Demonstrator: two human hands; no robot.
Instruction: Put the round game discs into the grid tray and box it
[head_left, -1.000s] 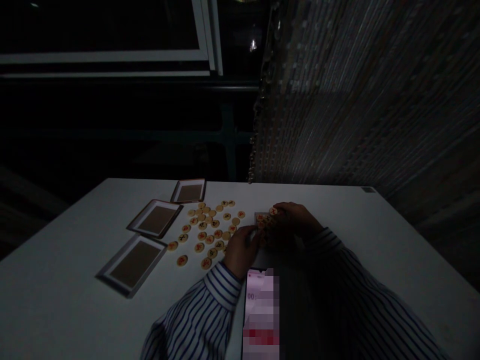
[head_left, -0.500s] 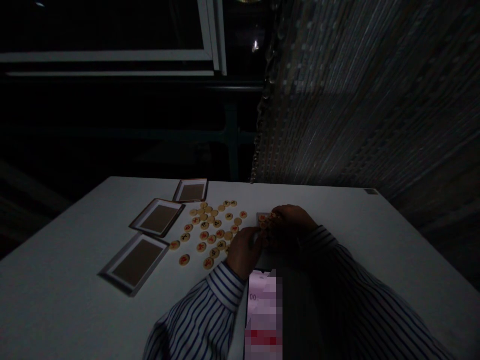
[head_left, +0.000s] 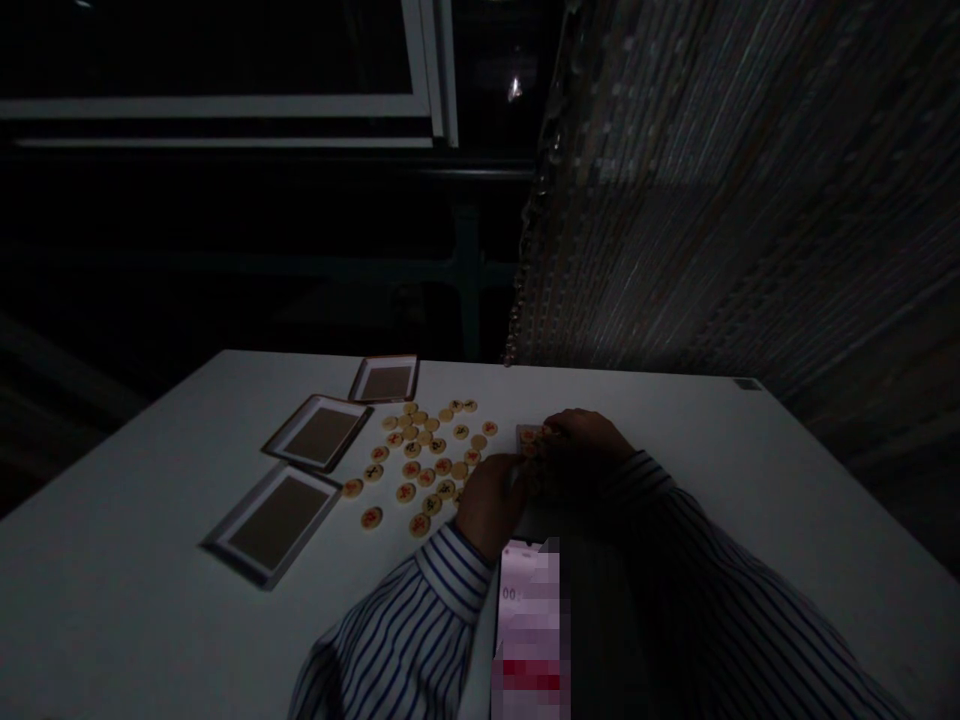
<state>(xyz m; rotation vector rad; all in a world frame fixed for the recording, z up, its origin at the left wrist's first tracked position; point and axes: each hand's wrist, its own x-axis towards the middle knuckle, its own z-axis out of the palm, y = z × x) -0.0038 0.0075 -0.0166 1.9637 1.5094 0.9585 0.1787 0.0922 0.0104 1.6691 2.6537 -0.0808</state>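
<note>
Several round pale game discs point(head_left: 424, 460) with red or black marks lie scattered on a white table point(head_left: 150, 580). My left hand point(head_left: 491, 505) rests curled beside them, its fingertips at the edge of a small dark tray point(head_left: 525, 434) that holds a few discs. My right hand point(head_left: 589, 440) bends over that tray from the right, fingers closed around discs there. The dim light hides exactly what each hand grips.
Three shallow rectangular trays lie to the left: a near one point(head_left: 274, 522), a middle one point(head_left: 319, 432) and a far one point(head_left: 385, 379). A lit phone screen point(head_left: 529, 630) sits near my chest. A beaded curtain point(head_left: 712, 200) hangs behind the table.
A disc visible at my right fingertips a second ago is now out of sight. Both hands have stayed over the small tray, shifting only slightly.
</note>
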